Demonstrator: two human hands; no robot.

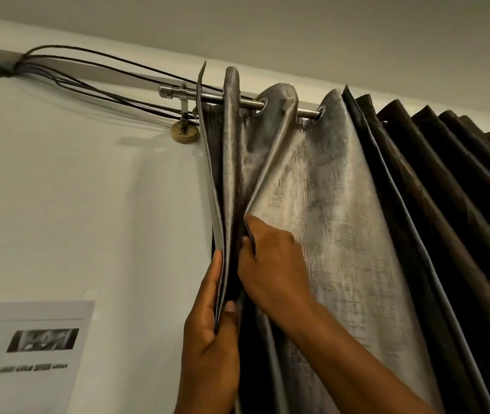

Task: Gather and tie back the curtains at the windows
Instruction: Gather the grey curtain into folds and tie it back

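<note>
Curtain (312, 204), grey with a sheen, hangs by eyelets from a metal rod (208, 97) close under the ceiling (297, 31), its pleats running off to the right where they turn dark and lose detail. Left hand (211, 333) grips the outermost folds at the curtain's left edge, thumb on the front face and fingers behind the cloth. Right hand (270, 264) lies just beside it to the right, its fingers curled into the next pleat and pinching the fabric; the fingertips are buried in the fold and cannot be seen. Both forearms leave the view at the bottom edge. Rod end is carried on a bracket (183, 103) fixed to a round wall mount (186, 134). A bundle of dark cables (88, 67) emerges from a hole in the wall (73, 189) at upper left and runs across to the bracket, passing behind the curtain's leading edge; where they end is hidden. A printed sheet (32, 348) is stuck on the wall at lower left, cut off by the frame, its picture and text too blurred to read. The window itself is wholly covered by the cloth.
</note>
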